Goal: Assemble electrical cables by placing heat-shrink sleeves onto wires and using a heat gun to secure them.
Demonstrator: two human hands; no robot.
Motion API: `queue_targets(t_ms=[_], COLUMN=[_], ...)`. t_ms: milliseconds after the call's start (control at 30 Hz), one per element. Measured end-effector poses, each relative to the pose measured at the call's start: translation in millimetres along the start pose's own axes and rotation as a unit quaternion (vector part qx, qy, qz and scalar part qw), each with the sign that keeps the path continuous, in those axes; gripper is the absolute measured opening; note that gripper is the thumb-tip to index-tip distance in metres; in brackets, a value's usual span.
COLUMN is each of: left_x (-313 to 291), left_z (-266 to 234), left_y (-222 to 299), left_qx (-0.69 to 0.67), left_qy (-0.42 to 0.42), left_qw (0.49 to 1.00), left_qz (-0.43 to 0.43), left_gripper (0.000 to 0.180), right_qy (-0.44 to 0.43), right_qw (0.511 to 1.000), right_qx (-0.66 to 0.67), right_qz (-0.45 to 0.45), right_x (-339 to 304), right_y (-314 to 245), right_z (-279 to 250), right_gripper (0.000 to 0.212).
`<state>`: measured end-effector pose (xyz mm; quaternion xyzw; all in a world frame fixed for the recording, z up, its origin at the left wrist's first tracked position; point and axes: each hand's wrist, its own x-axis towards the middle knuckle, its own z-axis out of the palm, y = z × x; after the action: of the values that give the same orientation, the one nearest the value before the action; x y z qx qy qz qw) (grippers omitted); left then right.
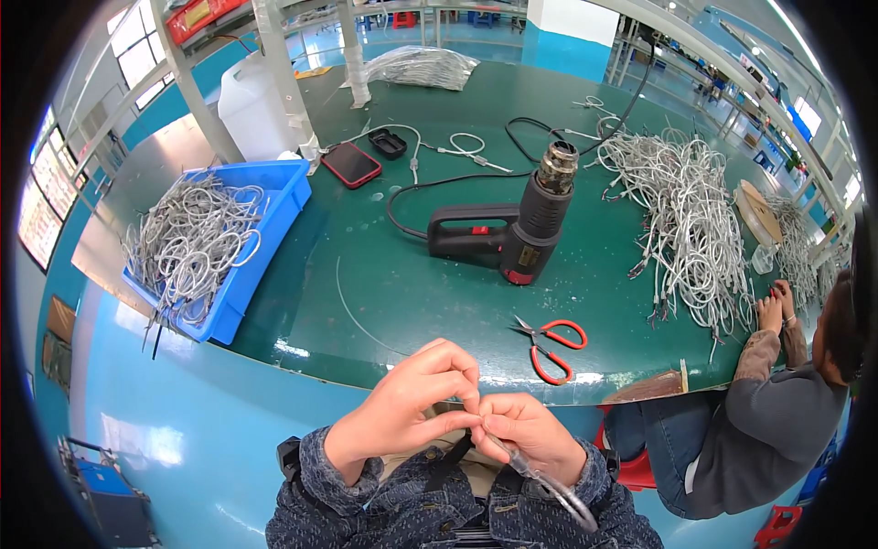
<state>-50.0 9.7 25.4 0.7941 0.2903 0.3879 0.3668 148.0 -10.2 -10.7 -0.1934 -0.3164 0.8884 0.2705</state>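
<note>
My two hands meet just in front of the table's near edge. My right hand (532,434) is closed round a grey-white cable (569,501), which loops down toward my jacket. Thumb and fingers of my left hand (412,395) are pinched together at the right hand's fingertips; what they grip is too small to make out. A thin pale strand (347,308) curves over the green table up to the left hand, and I cannot tell whether it is held. Red-handled cutters (551,351) lie with handles spread, beyond my right hand.
A black heat gun (535,218) stands nozzle-up mid-table, its cord trailing back. On the left is a blue bin (274,242) of coiled cables; on the right, a large cable pile (681,229). A phone (351,166) lies farther back. A co-worker (759,421) sits at right.
</note>
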Motion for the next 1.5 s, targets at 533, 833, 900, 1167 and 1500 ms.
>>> queue_targets(t_ms=[533,833,900,1167,1500], left_x=[-3,-4,-6,-10,-13], left_z=[4,28,32,40,34], left_y=[2,2,0,-3,-1], left_qx=[0.069,0.129,0.121,0.105,0.178], left_qy=[0.022,0.164,0.174,0.196,0.227], left_qw=[0.997,0.974,0.974,0.971,0.948], left_qz=[0.042,0.093,0.084,0.086,0.134], left_gripper=[0.02,0.023,0.023,0.022,0.026], right_qy=[0.013,0.129,0.138,0.125,0.096], right_qw=[0.995,0.979,0.975,0.974,0.974], right_qx=[0.084,0.041,0.032,0.048,0.039], right_qz=[-0.048,-0.15,-0.17,-0.183,-0.202], right_x=[7,6,5,1,2], right_y=[18,25,26,29,28], right_z=[2,10,10,5,10], right_gripper=[0.022,0.022,0.02,0.017,0.016])
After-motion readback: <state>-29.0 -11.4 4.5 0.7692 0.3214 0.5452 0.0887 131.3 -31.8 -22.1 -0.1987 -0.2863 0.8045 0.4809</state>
